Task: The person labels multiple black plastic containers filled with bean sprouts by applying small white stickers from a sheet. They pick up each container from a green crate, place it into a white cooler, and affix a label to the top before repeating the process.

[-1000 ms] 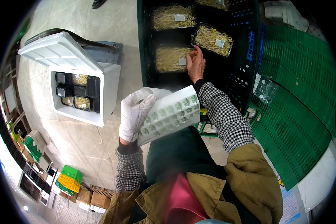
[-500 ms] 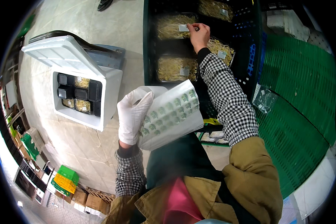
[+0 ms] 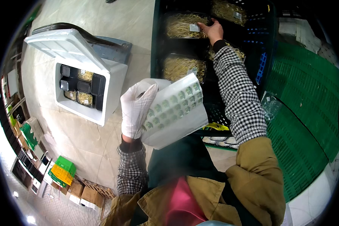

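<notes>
My left hand, in a white glove, is closed around a curled white sheet of stickers with rows of small green printed marks. My bare right hand reaches into a dark crate. Its thumb is beside a small white label on a clear-topped pack of bean sprouts, and its fingers are apart at the pack's right edge. Nearer to me lies another labelled sprout pack, partly covered by the sheet. A further sprout pack sits at the far right, and one is mostly behind my sleeve.
On the left an open white foam box holds black trays and sprout packs, its lid tilted back. Green slatted plastic spans the right, with a crumpled clear bag on it. Green and yellow crates stand lower left.
My right hand's fingers have parted from their pinch at the label and moved to the pack's right edge. The view has shifted slightly; my left hand still holds the sheet.
</notes>
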A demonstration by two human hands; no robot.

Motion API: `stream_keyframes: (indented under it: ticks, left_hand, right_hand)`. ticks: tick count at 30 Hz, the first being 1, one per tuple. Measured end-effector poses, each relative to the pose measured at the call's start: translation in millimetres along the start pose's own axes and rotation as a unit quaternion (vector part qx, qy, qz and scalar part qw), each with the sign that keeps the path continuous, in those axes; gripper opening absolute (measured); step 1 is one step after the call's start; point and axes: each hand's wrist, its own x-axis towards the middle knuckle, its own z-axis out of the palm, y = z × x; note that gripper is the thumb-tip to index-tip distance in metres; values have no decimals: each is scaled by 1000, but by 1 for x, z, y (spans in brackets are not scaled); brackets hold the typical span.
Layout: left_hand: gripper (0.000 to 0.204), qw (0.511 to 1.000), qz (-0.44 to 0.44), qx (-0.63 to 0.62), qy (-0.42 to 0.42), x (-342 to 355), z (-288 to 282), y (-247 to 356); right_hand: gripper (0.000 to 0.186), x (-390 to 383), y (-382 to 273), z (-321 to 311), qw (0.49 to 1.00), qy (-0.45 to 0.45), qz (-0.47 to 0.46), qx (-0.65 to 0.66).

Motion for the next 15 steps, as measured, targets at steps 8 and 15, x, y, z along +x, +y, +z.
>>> stream_keyframes:
  ticks: [8, 15]
  left_hand:
    - [7, 998, -41, -46, 33, 1, 8, 8]
    - [16, 995, -47, -82, 29, 7, 16, 13]
  right_hand:
    - [28, -131, -118, -118, 832, -502, -168, 165]
    - [28, -180, -121, -140, 857, -443, -253, 71]
